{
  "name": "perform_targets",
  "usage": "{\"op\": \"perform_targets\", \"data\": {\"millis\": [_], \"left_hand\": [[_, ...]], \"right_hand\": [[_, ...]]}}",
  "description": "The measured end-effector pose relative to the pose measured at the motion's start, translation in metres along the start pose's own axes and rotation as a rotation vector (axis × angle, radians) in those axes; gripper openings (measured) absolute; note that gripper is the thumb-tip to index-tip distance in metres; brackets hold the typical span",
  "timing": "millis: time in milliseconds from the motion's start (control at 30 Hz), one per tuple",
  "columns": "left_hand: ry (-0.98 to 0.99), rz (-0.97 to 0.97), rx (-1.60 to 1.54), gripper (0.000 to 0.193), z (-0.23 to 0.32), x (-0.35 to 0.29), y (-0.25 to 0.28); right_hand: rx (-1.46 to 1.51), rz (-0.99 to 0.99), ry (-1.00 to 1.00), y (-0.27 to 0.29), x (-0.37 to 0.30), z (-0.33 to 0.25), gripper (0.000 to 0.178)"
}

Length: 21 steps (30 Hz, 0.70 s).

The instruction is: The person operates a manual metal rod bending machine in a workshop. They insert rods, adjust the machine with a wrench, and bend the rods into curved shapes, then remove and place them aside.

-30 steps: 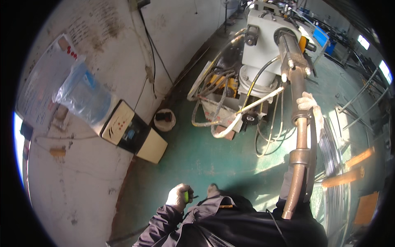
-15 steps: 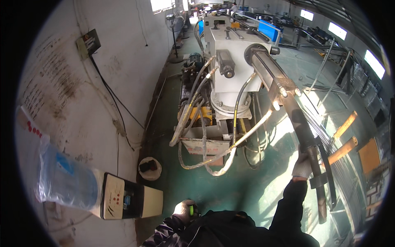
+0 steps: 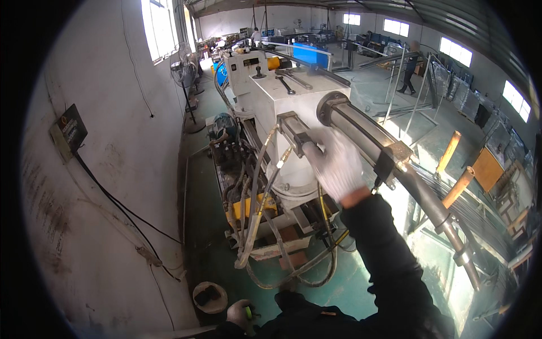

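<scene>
My right hand [image 3: 339, 164], in a pale knitted glove, is raised in front of the big white machine [image 3: 288, 107]. Thumb and fingers look apart, pointing left toward the dark end of a small hydraulic cylinder [image 3: 292, 129]; whether they touch it is hard to tell. Right of the hand, a thick steel cylinder [image 3: 361, 127] runs into a long shaft [image 3: 426, 198] slanting down to the right. Low at the bottom edge, my gloved left hand [image 3: 238, 314] is closed on a small green-and-black object [image 3: 249, 312] whose kind I cannot make out.
Hydraulic hoses [image 3: 276, 226] loop below the machine, near an electric motor [image 3: 223, 125]. A round stool [image 3: 210, 298] bearing a dark item stands by the left wall. Wrenches [image 3: 293, 80] lie on the machine top. Metal bars and wooden posts [image 3: 458, 186] stand right; a person [image 3: 410, 68] is far back.
My right hand has left the shaft and risen up and left to the small cylinder. The view has tilted up and turned right; the water dispenser is out of sight. My left hand keeps the green-and-black object.
</scene>
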<state>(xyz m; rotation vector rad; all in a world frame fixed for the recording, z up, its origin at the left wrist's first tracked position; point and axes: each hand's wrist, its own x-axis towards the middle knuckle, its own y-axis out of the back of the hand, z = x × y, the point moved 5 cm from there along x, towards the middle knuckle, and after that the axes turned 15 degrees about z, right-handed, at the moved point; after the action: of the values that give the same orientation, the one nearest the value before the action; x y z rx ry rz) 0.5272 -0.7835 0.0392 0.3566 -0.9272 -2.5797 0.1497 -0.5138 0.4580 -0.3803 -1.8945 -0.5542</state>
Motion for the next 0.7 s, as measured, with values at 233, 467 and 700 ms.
{"op": "perform_targets", "data": {"millis": [233,467,700], "left_hand": [[0.823,0.029,-0.787,0.020,-0.113,0.088,-0.004],[1.163,0.107,-0.697,0.027,-0.146,0.142,0.029],[-0.091,-0.146,0.064,0.029,-0.066,0.243,0.048]], "right_hand": [[-0.625,-0.443,-0.121,-0.223,0.138,0.105,0.053],[-0.783,-0.620,-0.039,-0.293,0.149,0.125,0.039],[-0.755,-0.557,-0.031,-0.278,0.133,0.081,0.030]]}}
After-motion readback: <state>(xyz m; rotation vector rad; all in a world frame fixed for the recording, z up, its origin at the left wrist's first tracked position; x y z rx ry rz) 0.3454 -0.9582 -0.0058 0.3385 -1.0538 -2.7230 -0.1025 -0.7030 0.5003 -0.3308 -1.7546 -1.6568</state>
